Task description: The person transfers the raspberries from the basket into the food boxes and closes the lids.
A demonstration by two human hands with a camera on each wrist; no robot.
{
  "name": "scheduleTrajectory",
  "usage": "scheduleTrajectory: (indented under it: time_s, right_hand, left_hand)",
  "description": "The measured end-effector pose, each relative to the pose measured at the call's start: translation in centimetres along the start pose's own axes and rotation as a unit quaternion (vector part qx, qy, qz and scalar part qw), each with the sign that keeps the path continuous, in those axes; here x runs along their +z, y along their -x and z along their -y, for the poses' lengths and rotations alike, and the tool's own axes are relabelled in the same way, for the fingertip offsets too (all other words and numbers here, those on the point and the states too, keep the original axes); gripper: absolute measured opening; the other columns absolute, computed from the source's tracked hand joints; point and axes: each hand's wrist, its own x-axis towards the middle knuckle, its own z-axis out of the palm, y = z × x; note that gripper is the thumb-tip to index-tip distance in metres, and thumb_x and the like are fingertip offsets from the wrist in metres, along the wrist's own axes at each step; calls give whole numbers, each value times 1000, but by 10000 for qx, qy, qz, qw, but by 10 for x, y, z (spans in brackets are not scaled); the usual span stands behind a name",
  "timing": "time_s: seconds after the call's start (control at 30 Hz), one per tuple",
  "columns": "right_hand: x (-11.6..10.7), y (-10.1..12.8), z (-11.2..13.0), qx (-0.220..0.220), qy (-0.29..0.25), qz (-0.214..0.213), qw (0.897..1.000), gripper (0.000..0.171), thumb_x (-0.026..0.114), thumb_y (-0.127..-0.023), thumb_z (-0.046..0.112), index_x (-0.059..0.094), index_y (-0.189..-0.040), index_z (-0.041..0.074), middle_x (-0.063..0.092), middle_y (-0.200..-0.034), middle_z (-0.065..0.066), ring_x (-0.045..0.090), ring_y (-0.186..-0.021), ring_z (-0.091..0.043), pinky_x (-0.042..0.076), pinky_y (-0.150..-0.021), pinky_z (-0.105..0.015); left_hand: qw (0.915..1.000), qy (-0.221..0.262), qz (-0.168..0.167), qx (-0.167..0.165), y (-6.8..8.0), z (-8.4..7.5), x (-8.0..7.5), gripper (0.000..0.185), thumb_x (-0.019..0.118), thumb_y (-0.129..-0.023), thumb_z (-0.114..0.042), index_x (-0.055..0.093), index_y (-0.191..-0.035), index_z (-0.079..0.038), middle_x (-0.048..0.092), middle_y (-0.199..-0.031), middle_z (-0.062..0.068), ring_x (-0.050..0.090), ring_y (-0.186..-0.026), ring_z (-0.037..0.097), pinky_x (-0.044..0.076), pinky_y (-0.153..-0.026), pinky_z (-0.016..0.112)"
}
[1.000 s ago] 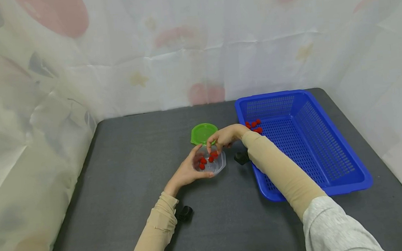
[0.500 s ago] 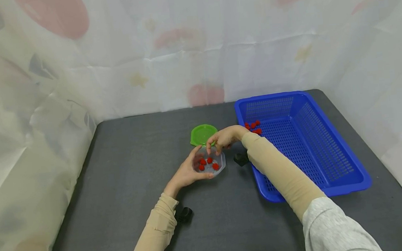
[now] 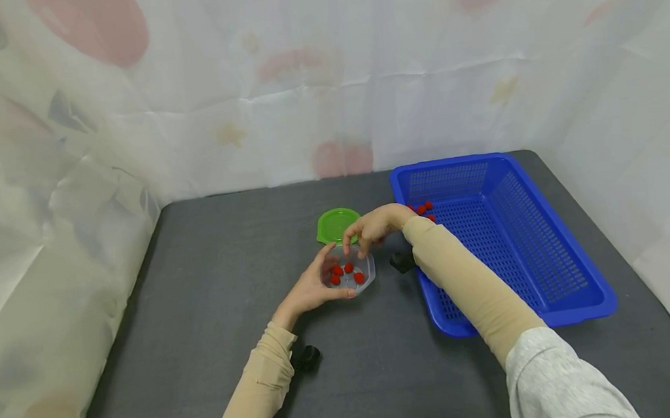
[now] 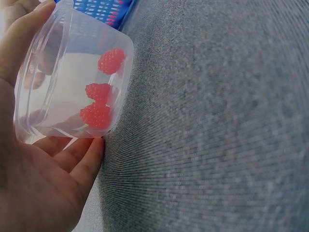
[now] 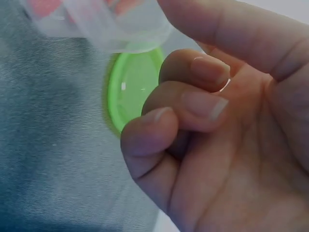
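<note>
Firstly, left hand [image 3: 311,284]: curled round tub [image 4: 96,42], red berries [image 3: 359,278] inside. Right hand [image 3: 376,224]: over tub's far side, fingers loosely bent, thumb apart. Lid [image 3: 337,225], green: just beyond tub. Basket [image 3: 491,242], blue: right, with more berries [image 3: 421,209].

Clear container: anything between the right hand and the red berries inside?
Nothing visible. The right hand is at the open top of the clear container, the red berries lie inside, and the green lid lies beyond.
</note>
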Motion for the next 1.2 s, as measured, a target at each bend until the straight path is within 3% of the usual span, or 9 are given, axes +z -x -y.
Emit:
scheduleTrajectory:
  time_s: [0.4, 0.6, 0.9, 1.2]
  right_hand:
    - [-11, 24, 12, -565, -20, -507, 9971, 36, 59, -91, 17, 50, -126, 12, 39, -65, 4, 28, -53, -11, 31, -59, -27]
    - [-17, 43, 9, -651, -108, -516, 9965, 35, 59, -91, 19, 51, -125, 15, 37, -65, 3, 28, -53, -12, 31, -59, -26]
    - [-25, 72, -16, -521, -598, -1013, 9917, 34, 60, -91, 18, 52, -124, 18, 35, -64, 2, 27, -51, -14, 33, -58, -27]
    - [-30, 97, -51, -403, -1474, -1365, 9788, 37, 64, -89, 19, 52, -123, 14, 33, -58, 4, 27, -51, -10, 33, -57, -25]
  left_hand:
    - [9999, 62, 79, 131, 2, -2, -2, 106, 81, -71, -35, 11, -150, -29, 36, -147, 10, 36, -137, 26, 36, -106, 49]
    - [9999, 125, 65, 30, 1, -1, -1, 106, 81, -70, -35, 11, -150, -29, 36, -147, 7, 36, -137, 23, 36, -107, 46]
    - [9999, 142, -13, 31, 0, 0, 2, 108, 82, -69, -36, 12, -150, -26, 38, -145, 7, 37, -136, 22, 36, -108, 45]
    - [9997, 184, -30, 148, -1, 1, 3, 108, 83, -68, -33, 14, -150, -25, 39, -145, 7, 37, -136, 21, 35, -108, 43]
